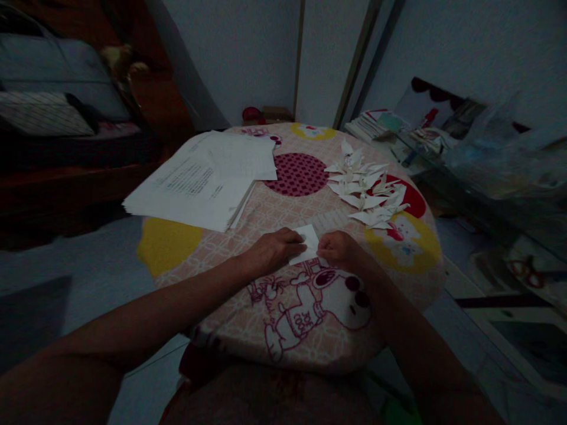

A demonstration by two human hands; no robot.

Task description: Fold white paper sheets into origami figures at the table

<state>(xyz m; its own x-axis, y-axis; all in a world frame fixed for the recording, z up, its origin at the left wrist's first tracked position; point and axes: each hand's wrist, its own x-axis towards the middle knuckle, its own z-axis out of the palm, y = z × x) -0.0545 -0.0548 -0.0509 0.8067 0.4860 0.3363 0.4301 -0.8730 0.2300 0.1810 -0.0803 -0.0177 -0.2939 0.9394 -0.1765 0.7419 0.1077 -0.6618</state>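
Note:
Between my hands, near the middle of the round table, lies a small folded piece of white paper (309,236). My left hand (277,251) grips its left side, thumb and fingers pressed onto it. On its right edge my right hand (339,249) is closed, fingers curled in. A cluster of folded paper cranes (365,186) sits beyond my right hand. Toward the back left rests a stack of white printed paper sheets (199,177), its top sheets askew. A pale, flat printed strip (330,221) lies just behind the folded paper.
A patterned cloth (230,295) with cartoon figures covers the table. To the right stands a glass-topped stand (425,159) with papers and plastic bags. On the left is a wooden bench (155,100) bearing bags. A red object (252,114) and a box stand behind the table.

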